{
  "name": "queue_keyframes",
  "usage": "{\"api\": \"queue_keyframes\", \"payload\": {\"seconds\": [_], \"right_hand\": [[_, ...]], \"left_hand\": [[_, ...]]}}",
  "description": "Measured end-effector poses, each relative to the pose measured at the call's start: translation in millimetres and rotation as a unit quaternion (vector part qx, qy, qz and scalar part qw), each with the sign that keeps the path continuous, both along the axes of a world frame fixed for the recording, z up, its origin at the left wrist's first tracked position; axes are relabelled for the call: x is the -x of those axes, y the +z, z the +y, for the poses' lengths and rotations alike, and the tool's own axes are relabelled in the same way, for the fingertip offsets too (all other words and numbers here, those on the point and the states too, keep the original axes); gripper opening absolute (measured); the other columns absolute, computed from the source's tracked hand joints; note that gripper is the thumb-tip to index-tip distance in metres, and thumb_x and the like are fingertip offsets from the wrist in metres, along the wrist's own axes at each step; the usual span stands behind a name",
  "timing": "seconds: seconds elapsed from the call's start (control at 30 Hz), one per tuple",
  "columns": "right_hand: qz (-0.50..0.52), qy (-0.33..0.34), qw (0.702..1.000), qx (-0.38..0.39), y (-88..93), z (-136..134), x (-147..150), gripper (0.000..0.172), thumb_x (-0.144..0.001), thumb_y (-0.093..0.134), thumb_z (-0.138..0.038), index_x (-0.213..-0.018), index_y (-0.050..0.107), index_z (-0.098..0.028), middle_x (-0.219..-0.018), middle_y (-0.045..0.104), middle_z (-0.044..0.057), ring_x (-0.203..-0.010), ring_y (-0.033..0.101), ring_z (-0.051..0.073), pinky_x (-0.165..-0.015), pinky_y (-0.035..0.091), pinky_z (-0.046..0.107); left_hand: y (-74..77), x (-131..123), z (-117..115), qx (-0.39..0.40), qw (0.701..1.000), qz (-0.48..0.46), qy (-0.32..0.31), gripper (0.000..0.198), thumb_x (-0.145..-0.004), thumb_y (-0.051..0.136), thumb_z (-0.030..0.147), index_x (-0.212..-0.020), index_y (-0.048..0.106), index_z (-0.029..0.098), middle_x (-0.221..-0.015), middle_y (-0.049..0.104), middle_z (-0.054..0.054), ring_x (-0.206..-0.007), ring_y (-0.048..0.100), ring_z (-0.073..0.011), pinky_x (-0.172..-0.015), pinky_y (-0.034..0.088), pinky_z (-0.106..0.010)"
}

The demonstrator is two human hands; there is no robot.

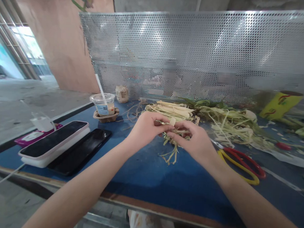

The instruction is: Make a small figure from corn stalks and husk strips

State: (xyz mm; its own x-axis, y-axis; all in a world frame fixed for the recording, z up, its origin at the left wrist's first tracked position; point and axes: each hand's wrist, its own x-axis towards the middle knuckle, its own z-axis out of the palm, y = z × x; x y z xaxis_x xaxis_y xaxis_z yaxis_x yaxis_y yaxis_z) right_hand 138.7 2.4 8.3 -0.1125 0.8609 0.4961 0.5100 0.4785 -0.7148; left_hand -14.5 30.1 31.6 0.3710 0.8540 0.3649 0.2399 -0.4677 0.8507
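Over the blue table [142,176], my left hand [147,127] and my right hand [195,139] meet at the fingertips. Both are closed in a pinch on a small bunch of dry plant strips [174,152]; a short pale piece [172,121] shows between the fingers. Thin, knotted-looking ends hang below my right fingers. Just behind the hands lies a pile of pale yellow husk-like strips [173,108]. Greener leaves and stalks [226,122] spread to its right. Beside my right wrist rest scissors with red and yellow handles [238,165].
At left are two phones [53,138] [80,152], a purple box [33,137] with a white charger, and a drink cup [103,105] with a straw. A perforated metal screen [198,44] stands along the back. A yellow tube [281,105] stands tilted at right.
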Motion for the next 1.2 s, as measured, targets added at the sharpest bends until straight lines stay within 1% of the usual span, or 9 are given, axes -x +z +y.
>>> {"api": "queue_keyframes", "payload": {"seconds": [0.17, 0.3, 0.43, 0.53, 0.6, 0.7, 0.9, 1.1, 1.2], "right_hand": [[0.013, -0.025, 1.0, -0.013, 2.0, -2.6, -1.6, 0.017, -0.075, 0.056, -0.036, -0.079, 0.063, -0.02, -0.078, 0.067, 0.004, -0.069, 0.061, 0.019, -0.059, 0.044, 0.029], [0.051, 0.008, 0.999, -0.012, 1.0, -1.2, -5.1, 0.018, -0.077, 0.054, -0.034, -0.076, 0.067, -0.021, -0.075, 0.068, 0.002, -0.069, 0.06, 0.017, -0.058, 0.044, 0.026], [0.149, 0.014, 0.988, 0.036, -3.5, 3.1, -6.1, 0.018, -0.074, 0.058, -0.034, -0.076, 0.07, -0.022, -0.069, 0.067, 0.0, -0.065, 0.06, 0.015, -0.056, 0.044, 0.024], [0.175, -0.007, 0.984, 0.016, -4.9, 3.6, -5.3, 0.017, -0.072, 0.059, -0.034, -0.075, 0.07, -0.021, -0.067, 0.067, -0.001, -0.066, 0.06, 0.016, -0.057, 0.045, 0.025], [0.169, -0.01, 0.985, -0.013, -4.2, 2.5, -5.1, 0.015, -0.073, 0.06, -0.032, -0.076, 0.07, -0.021, -0.071, 0.068, -0.001, -0.069, 0.061, 0.016, -0.059, 0.046, 0.025], [0.147, -0.006, 0.989, -0.028, -2.6, 1.0, -5.9, 0.012, -0.073, 0.06, -0.028, -0.075, 0.069, -0.021, -0.076, 0.069, 0.0, -0.071, 0.062, 0.015, -0.059, 0.047, 0.024], [0.146, 0.001, 0.988, -0.043, 0.1, 0.1, -6.4, 0.009, -0.071, 0.063, -0.027, -0.074, 0.067, -0.02, -0.072, 0.069, 0.0, -0.064, 0.062, 0.014, -0.056, 0.046, 0.023], [0.109, -0.078, 0.986, -0.102, 1.5, -5.3, -3.3, 0.008, -0.072, 0.061, -0.024, -0.074, 0.066, -0.018, -0.072, 0.067, 0.001, -0.063, 0.058, 0.013, -0.054, 0.042, 0.024], [0.088, -0.102, 0.982, -0.135, 2.9, -9.1, -1.2, 0.006, -0.074, 0.06, -0.022, -0.073, 0.066, -0.018, -0.069, 0.065, 0.0, -0.059, 0.056, 0.012, -0.051, 0.041, 0.023]], "left_hand": [[1.7, -2.0, -2.4, 0.024, 0.999, -0.025, -0.017, 0.01, -0.066, 0.065, 0.02, -0.071, 0.066, 0.012, -0.063, 0.063, -0.001, -0.045, 0.051, -0.0067, -0.045, 0.042, -0.02], [3.2, -0.6, -5.6, 0.044, 0.997, -0.044, -0.056, 0.012, -0.067, 0.066, 0.024, -0.073, 0.067, 0.013, -0.065, 0.066, -0.003, -0.055, 0.059, -0.0106, -0.047, 0.044, -0.019], [-1.0, 0.1, -6.2, 0.02, 0.998, -0.053, -0.035, 0.014, -0.068, 0.065, 0.024, -0.077, 0.067, 0.014, -0.067, 0.066, -0.003, -0.059, 0.063, -0.0132, -0.047, 0.045, -0.019], [-5.7, -2.3, -6.0, -0.02, 0.997, -0.067, -0.011, 0.015, -0.069, 0.064, 0.026, -0.077, 0.066, 0.014, -0.069, 0.066, -0.003, -0.06, 0.062, -0.0135, -0.054, 0.049, -0.022], [-8.2, -4.2, -5.8, -0.055, 0.995, -0.078, 0.012, 0.014, -0.068, 0.065, 0.026, -0.075, 0.065, 0.014, -0.075, 0.065, -0.004, -0.062, 0.062, -0.0137, -0.058, 0.05, -0.024], [-9.9, -5.0, -5.3, -0.098, 0.992, -0.063, 0.038, 0.012, -0.066, 0.066, 0.024, -0.071, 0.064, 0.014, -0.08, 0.063, -0.005, -0.061, 0.059, -0.0125, -0.057, 0.05, -0.025], [-6.9, -2.6, -6.7, -0.119, 0.992, -0.013, 0.035, 0.009, -0.067, 0.066, 0.022, -0.069, 0.065, 0.014, -0.077, 0.062, -0.004, -0.062, 0.056, -0.0114, -0.056, 0.045, -0.023], [-6.0, -6.4, -13.0, -0.037, 0.997, -0.063, 0.018, 0.011, -0.07, 0.063, 0.024, -0.072, 0.062, 0.013, -0.065, 0.061, -0.001, -0.058, 0.061, -0.0127, -0.056, 0.047, -0.022], [-5.5, -6.7, -14.6, -0.035, 0.995, -0.088, 0.03, 0.012, -0.07, 0.063, 0.024, -0.069, 0.059, 0.013, -0.064, 0.059, 0.0, -0.051, 0.061, -0.0117, -0.05, 0.045, -0.021]]}}
